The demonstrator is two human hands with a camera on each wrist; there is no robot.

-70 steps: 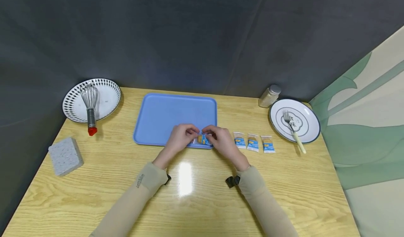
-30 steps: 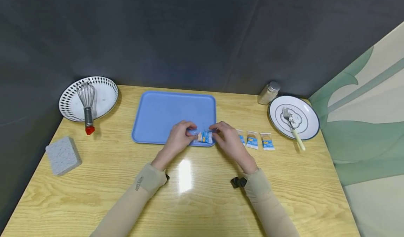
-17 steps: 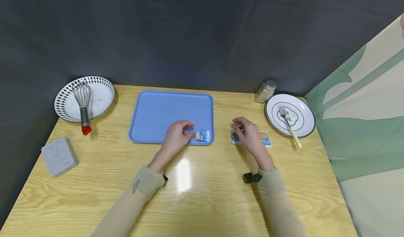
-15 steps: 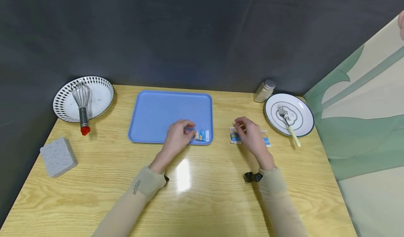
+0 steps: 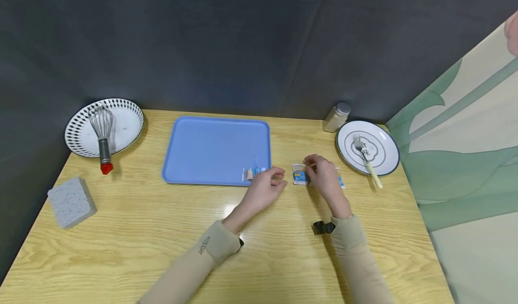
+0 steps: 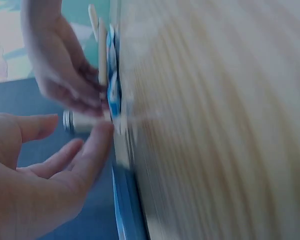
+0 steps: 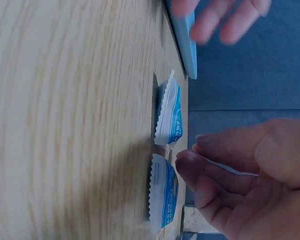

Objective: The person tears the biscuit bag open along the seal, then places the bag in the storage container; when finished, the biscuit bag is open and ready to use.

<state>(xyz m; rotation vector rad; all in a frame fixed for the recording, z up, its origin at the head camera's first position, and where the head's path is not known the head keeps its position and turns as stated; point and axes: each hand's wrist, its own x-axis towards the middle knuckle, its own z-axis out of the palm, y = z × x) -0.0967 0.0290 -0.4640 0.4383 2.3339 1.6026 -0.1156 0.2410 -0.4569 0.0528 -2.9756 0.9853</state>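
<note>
My left hand (image 5: 264,189) hovers over the front right corner of the blue tray (image 5: 214,146), fingers and thumb apart with nothing between them. Partly behind it, a small blue-and-clear wrapped snack packet (image 5: 250,174) lies in the tray. To the right, my right hand (image 5: 323,178) is above a row of similar packets, hiding the middle one in the head view. One packet (image 5: 299,176) shows left of its fingertips, another (image 5: 341,178) beyond the hand. The right wrist view has the loosely bent fingertips (image 7: 190,160) close beside two packets (image 7: 169,112), holding neither.
At the back left, a patterned plate (image 5: 131,124) bears a whisk (image 5: 104,142); a grey sponge-like block (image 5: 73,203) lies in front. A shaker jar (image 5: 337,117) and a white plate (image 5: 388,153) with a fork (image 5: 366,160) stand back right. A dark curtain (image 5: 194,47) borders the table.
Both hands have let go of the packet in the tray. My right hand went right to the row of packets first, then my left hand moved right over the tray's corner.
</note>
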